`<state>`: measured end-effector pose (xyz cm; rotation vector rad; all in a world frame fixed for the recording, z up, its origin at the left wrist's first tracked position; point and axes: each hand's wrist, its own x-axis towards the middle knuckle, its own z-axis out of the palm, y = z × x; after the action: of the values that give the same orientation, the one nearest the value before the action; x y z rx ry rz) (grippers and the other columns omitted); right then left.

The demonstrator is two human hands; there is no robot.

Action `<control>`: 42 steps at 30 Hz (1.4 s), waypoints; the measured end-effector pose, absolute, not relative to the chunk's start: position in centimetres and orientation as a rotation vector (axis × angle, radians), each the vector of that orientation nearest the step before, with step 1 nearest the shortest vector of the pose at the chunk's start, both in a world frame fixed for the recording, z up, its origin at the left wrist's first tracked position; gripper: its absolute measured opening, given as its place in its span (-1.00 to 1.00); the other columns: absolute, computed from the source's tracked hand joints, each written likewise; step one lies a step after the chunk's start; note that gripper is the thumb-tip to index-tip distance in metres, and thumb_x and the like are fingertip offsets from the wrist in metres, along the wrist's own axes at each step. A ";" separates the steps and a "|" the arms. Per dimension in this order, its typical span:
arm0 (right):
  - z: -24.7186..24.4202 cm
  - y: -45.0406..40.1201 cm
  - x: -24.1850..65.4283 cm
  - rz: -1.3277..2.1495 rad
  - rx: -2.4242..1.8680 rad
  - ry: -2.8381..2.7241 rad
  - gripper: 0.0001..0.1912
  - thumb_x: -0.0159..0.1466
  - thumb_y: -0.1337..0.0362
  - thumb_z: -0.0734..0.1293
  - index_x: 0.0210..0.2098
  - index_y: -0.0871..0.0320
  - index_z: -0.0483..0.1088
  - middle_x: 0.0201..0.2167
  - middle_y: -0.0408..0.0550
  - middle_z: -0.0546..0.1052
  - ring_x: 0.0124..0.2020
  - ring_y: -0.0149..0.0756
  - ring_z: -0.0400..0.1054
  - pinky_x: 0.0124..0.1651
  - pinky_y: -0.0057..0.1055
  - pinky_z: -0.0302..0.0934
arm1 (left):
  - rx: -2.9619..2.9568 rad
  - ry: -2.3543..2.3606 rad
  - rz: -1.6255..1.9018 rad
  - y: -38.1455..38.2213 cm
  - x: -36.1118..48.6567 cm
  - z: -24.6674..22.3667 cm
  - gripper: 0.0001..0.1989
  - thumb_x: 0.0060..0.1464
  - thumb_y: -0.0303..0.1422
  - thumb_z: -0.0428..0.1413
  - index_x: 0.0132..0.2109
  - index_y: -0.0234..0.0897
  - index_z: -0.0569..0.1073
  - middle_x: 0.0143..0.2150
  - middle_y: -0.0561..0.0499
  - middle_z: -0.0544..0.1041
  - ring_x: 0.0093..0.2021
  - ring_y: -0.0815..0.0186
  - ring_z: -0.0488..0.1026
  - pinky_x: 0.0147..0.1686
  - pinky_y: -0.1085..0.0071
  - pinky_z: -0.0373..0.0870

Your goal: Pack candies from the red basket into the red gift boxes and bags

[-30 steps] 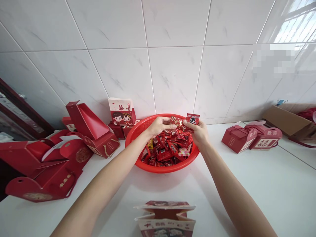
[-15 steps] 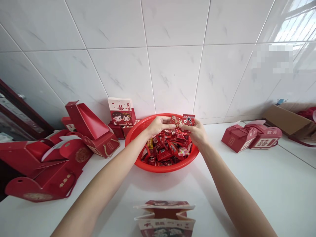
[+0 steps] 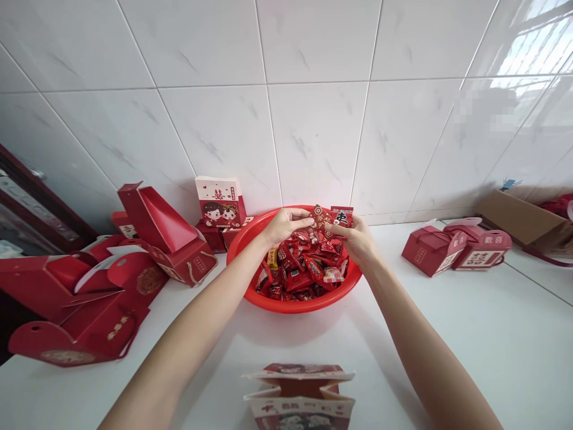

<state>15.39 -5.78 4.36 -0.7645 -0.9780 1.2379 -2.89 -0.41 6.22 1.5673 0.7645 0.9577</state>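
Observation:
Both my hands are over the far side of a red plastic basket point(image 3: 298, 307) that holds several red-wrapped candies point(image 3: 298, 279). My left hand point(image 3: 286, 227) pinches the left side of a patterned red packet point(image 3: 319, 220). My right hand point(image 3: 358, 237) has its fingers closed on a red packet with a black character point(image 3: 342, 216), and its thumb also touches the patterned packet. Near the front edge of the view stands an open-topped printed paper box point(image 3: 302, 406), with nothing of mine touching it.
Red gift boxes point(image 3: 179, 251) crowd the left side of the white table point(image 3: 286, 346). A cartoon-printed box point(image 3: 220, 203) leans near the tiled wall. Two closed red boxes point(image 3: 478, 251) and a cardboard box point(image 3: 514, 218) are at right.
The patterned packet has turned between my fingers. The packet in my right hand now shows more of its black character. My arms have hardly moved.

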 end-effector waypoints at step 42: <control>4.1 -5.9 15.4 1.276 -0.853 -0.988 -0.61 -0.15 0.35 0.58 -0.31 0.12 0.52 -0.40 -0.13 0.63 -0.37 -0.27 0.52 -0.24 -0.27 0.48 | 1.659 0.957 1.028 -0.1 -2.9 5.9 -0.61 -0.26 -0.06 0.43 -0.38 -0.27 0.63 -0.32 -0.01 0.64 -0.24 0.23 0.52 -0.12 0.30 0.40</control>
<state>15.41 -5.86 4.13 -0.8526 -0.9877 1.2758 -2.91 -0.11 5.91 1.6592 0.9567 1.0283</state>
